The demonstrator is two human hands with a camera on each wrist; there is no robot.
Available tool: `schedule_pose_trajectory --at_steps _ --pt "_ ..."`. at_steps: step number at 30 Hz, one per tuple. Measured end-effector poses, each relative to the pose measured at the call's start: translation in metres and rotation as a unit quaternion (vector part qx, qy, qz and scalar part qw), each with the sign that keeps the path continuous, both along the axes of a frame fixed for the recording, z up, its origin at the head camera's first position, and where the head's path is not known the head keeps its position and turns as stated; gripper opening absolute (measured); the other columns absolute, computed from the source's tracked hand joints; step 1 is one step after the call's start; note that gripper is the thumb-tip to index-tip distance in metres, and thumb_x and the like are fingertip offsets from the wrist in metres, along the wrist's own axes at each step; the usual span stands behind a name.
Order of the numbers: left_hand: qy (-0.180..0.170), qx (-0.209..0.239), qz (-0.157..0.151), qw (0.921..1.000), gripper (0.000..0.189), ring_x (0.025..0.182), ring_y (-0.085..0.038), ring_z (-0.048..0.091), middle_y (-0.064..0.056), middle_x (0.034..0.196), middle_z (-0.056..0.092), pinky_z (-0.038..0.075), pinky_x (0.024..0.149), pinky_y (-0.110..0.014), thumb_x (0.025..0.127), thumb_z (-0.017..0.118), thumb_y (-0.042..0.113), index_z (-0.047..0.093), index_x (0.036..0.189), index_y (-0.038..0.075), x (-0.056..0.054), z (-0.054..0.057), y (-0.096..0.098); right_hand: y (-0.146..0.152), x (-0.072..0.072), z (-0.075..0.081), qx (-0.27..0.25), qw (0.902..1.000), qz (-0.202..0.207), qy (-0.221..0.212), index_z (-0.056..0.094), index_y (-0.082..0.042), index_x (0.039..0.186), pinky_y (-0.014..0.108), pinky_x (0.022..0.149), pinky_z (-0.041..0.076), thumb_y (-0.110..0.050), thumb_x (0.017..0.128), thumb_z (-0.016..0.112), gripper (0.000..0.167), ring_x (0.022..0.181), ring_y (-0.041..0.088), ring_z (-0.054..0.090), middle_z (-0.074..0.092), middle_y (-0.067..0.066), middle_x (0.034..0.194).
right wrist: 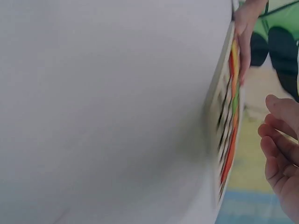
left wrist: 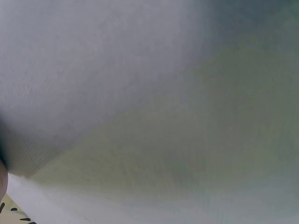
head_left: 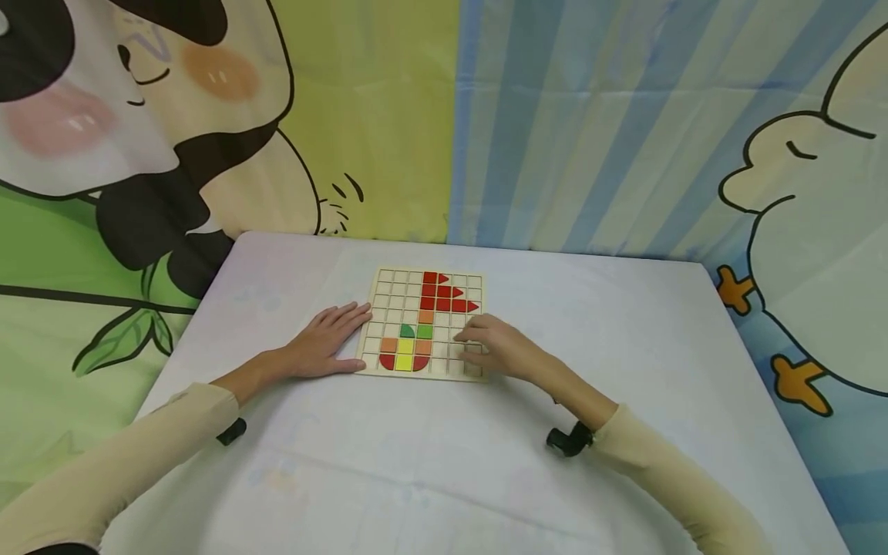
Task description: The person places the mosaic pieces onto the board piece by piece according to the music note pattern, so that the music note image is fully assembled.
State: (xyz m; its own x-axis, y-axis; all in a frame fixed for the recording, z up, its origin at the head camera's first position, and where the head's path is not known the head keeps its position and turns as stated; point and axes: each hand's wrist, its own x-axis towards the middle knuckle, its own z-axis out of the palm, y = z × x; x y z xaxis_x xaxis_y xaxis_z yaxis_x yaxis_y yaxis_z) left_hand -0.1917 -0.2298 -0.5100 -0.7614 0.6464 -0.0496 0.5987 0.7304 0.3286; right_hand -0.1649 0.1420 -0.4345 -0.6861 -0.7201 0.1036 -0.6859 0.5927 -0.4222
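Observation:
A square wooden grid board (head_left: 444, 356) lies on the table, seen edge-on in the right wrist view. Red pieces (head_left: 444, 304) with pointed ends fill cells at its upper right. Below them are orange and green pieces (head_left: 425, 331), then a yellow strip (head_left: 405, 353) between orange and dark red pieces. My left hand (head_left: 322, 343) rests spread at the board's left edge, fingers and thumb touching it. Over the board's right side hovers my right hand (head_left: 506, 347). Its fingers (right wrist: 275, 140) are loosely bent, thumb apart, and no piece shows between them.
A white cloth covers the table (head_left: 388, 470). Behind it hangs a printed curtain (head_left: 375, 116) with cartoon animals and blue stripes. Small black devices (head_left: 570, 439) sit at both wrists, by the beige sleeves (head_left: 666, 470).

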Motion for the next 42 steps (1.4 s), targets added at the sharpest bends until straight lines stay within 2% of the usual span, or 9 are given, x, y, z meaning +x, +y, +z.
schedule_pose_trajectory --at_steps 4,8,11,15,18,22,33,37,42 --pt "0.009 -0.003 -0.002 1.0000 0.093 0.151 -0.031 0.012 -0.003 0.164 0.015 0.011 0.117 -0.057 0.086 0.058 0.065 0.017 0.156 0.019 -0.002 -0.001 -0.002 0.050 0.006 -0.005 0.013 0.9982 -0.056 -0.019 0.072 -0.005 0.109 0.035 0.083 0.054 -0.019 0.085 0.075 0.028 0.096 0.020 0.062 0.069 0.006 0.103" --pt "0.017 -0.010 -0.002 0.9998 0.094 0.151 -0.031 0.012 -0.001 0.164 0.014 0.012 0.117 -0.056 0.085 0.056 0.067 0.016 0.157 0.021 -0.004 -0.003 -0.005 0.087 0.013 -0.008 0.022 0.9948 -0.084 -0.054 0.072 -0.004 0.109 0.036 0.079 0.054 -0.019 0.086 0.074 0.028 0.091 0.020 0.062 0.069 0.006 0.101" --pt "0.019 -0.014 -0.002 0.9997 0.094 0.151 -0.029 0.012 0.000 0.165 0.014 0.012 0.117 -0.055 0.085 0.055 0.068 0.015 0.157 0.023 -0.005 -0.003 -0.005 0.108 0.019 -0.010 0.035 0.9912 -0.085 -0.095 0.071 -0.005 0.110 0.032 0.077 0.054 -0.021 0.085 0.074 0.029 0.090 0.018 0.062 0.068 0.004 0.102" --pt "0.007 -0.005 0.001 1.0000 0.093 0.152 -0.029 0.011 -0.001 0.165 0.013 0.011 0.118 -0.056 0.086 0.056 0.066 0.015 0.157 0.022 -0.003 -0.002 -0.003 0.130 0.028 -0.012 0.058 0.9854 -0.070 -0.144 0.070 -0.010 0.111 0.030 0.082 0.053 -0.026 0.084 0.076 0.031 0.094 0.015 0.061 0.065 -0.001 0.105" --pt "0.000 -0.005 0.006 1.0000 0.093 0.152 -0.029 0.011 -0.001 0.165 0.014 0.010 0.118 -0.056 0.086 0.056 0.066 0.016 0.157 0.021 -0.002 0.001 -0.002 0.140 0.033 -0.014 0.072 0.9824 -0.062 -0.161 0.069 -0.016 0.107 0.027 0.085 0.051 -0.029 0.082 0.077 0.029 0.095 0.010 0.058 0.062 -0.006 0.105" --pt "0.005 -0.004 0.007 1.0000 0.093 0.152 -0.029 0.011 -0.002 0.165 0.014 0.011 0.118 -0.056 0.086 0.057 0.066 0.017 0.156 0.021 -0.002 0.001 -0.002 0.145 0.036 -0.019 0.061 0.9854 -0.048 -0.151 0.067 -0.017 0.102 0.022 0.083 0.050 -0.025 0.082 0.078 0.024 0.091 0.006 0.055 0.058 -0.007 0.102" --pt "-0.004 -0.009 0.008 0.9999 0.093 0.152 -0.029 0.010 -0.001 0.165 0.013 0.010 0.118 -0.056 0.086 0.056 0.067 0.016 0.157 0.021 0.001 0.002 0.000 0.140 0.031 -0.027 0.025 0.9987 -0.011 -0.043 0.068 -0.012 0.101 0.021 0.073 0.051 -0.013 0.082 0.077 0.021 0.082 0.007 0.056 0.060 -0.003 0.096" --pt "0.005 -0.004 0.006 1.0000 0.093 0.152 -0.029 0.011 -0.002 0.164 0.015 0.010 0.118 -0.056 0.086 0.056 0.065 0.017 0.156 0.020 0.001 0.001 0.000 0.134 0.027 -0.026 0.041 0.9986 -0.030 -0.015 0.067 -0.014 0.097 0.020 0.070 0.051 -0.018 0.081 0.078 0.021 0.080 0.005 0.056 0.060 -0.005 0.094" --pt "0.008 0.004 0.002 1.0000 0.093 0.151 -0.030 0.012 -0.003 0.164 0.016 0.011 0.117 -0.057 0.085 0.058 0.065 0.018 0.156 0.019 0.000 -0.001 -0.001 0.119 0.016 -0.021 0.045 0.9963 -0.069 -0.026 0.066 -0.014 0.096 0.021 0.068 0.051 -0.022 0.081 0.078 0.022 0.079 0.007 0.058 0.061 -0.005 0.093"
